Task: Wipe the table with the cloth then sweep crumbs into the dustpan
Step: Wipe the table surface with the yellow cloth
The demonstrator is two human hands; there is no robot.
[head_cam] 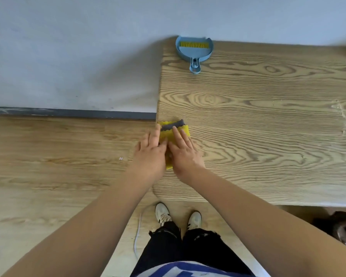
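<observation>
A yellow cloth with a grey band lies folded at the left edge of the wooden table. My left hand presses on its left side with straight fingers, partly over the table's edge. My right hand lies flat on the cloth's right side, fingers straight. Both hands cover most of the cloth. A blue dustpan with a yellow-bristled brush lying in it sits at the table's far left corner, handle pointing toward me. A pale trail of crumbs runs across the table at the right.
The table's left edge drops to a wood-look floor. A grey wall with a dark skirting stands behind. My shoes are near the table's front edge, beside a white cable. A dark object lies under the table at the right.
</observation>
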